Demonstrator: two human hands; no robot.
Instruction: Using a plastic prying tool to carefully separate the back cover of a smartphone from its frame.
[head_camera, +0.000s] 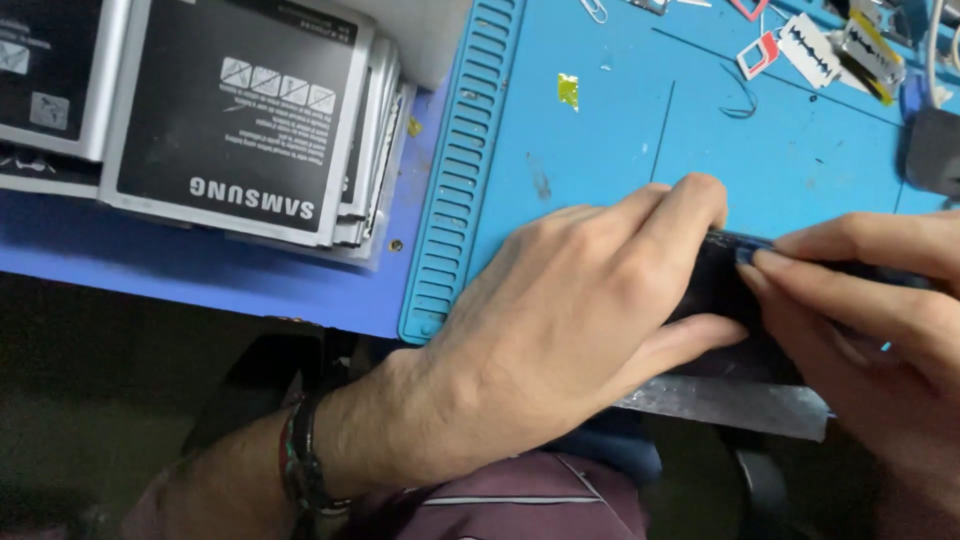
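Blue bench (200, 275), near edge, carrying a blue ribbed work mat (600, 150) with a slotted strip along its left side.

Item: dark flat device (715, 290), lying at the near edge of the mat, mostly covered by both hands. Kind cannot be told beyond a dark, thin slab.

Left hand (570, 330): laid palm down over the device, fingers curled over its far edge, thumb pressed along its near side; closed on it. Dark and coloured bands on the wrist.

Right hand (870, 310): entering from the right, fingertips (775, 262) pinched together at the top edge of the device, touching it. Whether anything sits between the fingertips cannot be told.

Strip of grey metal-looking sheet (730, 405) showing just below the device, at the bench edge.

Stack of flat grey-and-black battery packs (240, 120), far left, well apart from the hands.

Razor blades (810, 50), small red-and-white card frame (758, 55), paper clip (593, 10), yellow scrap (568, 90), scattered at the far side of the mat.
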